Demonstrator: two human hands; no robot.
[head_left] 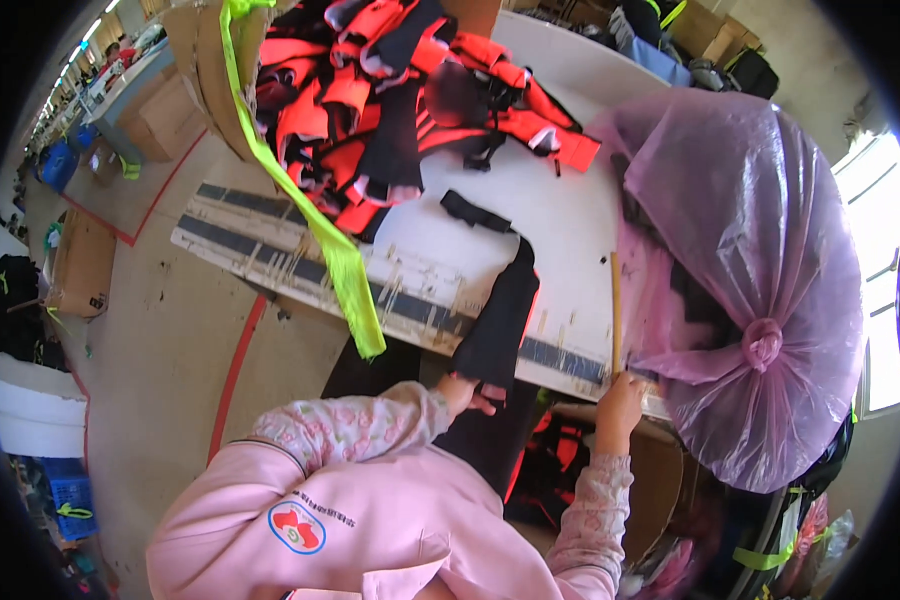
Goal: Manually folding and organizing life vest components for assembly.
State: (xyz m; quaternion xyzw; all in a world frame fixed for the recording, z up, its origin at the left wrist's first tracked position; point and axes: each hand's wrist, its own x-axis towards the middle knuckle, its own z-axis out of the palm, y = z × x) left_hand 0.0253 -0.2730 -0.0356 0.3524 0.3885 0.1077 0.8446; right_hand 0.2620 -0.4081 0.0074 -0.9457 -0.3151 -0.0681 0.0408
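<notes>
A long black fabric piece (500, 325) with a red edge hangs over the near edge of the white table. My left hand (462, 394) is closed on its lower end, part of the fingers hidden behind the cloth. To the right, my right hand (620, 405) is closed at the lower end of a thin yellow stick (616, 310) that points away across the table. Beyond, a narrow black tab (475, 212) continues from the fabric piece. A heap of red-orange and black fabric pieces (385, 130) covers the far left of the table.
A tied, translucent purple plastic bag (760, 230) bulges over the table's right side. A neon yellow strip (310, 225) hangs from a cardboard box (210, 75) at the left. Dark and red pieces fill an open box (550, 460) beneath the table (570, 225).
</notes>
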